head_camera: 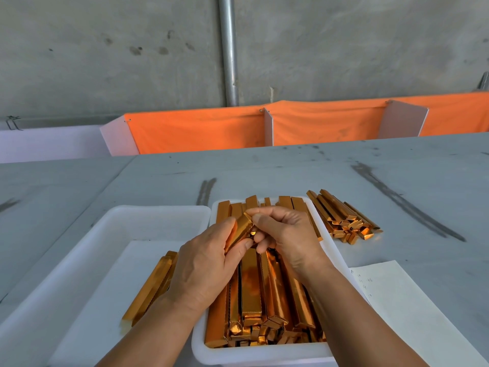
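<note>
We hold one gold box [239,231] over the full tray [333,258]: left hand [209,263] grips its body, right hand [283,234] pinches the end flap; keep body steady, tuck flap square

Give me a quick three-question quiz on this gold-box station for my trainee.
1. True or false: the left hand and the right hand both hold one gold box.
2. Which is fuller? A) left tray B) right tray
3. Fill in: the loose pile of gold pieces lies on the table, on the ___ side of the right tray.
Key: 1 true; 2 B; 3 right.
</note>
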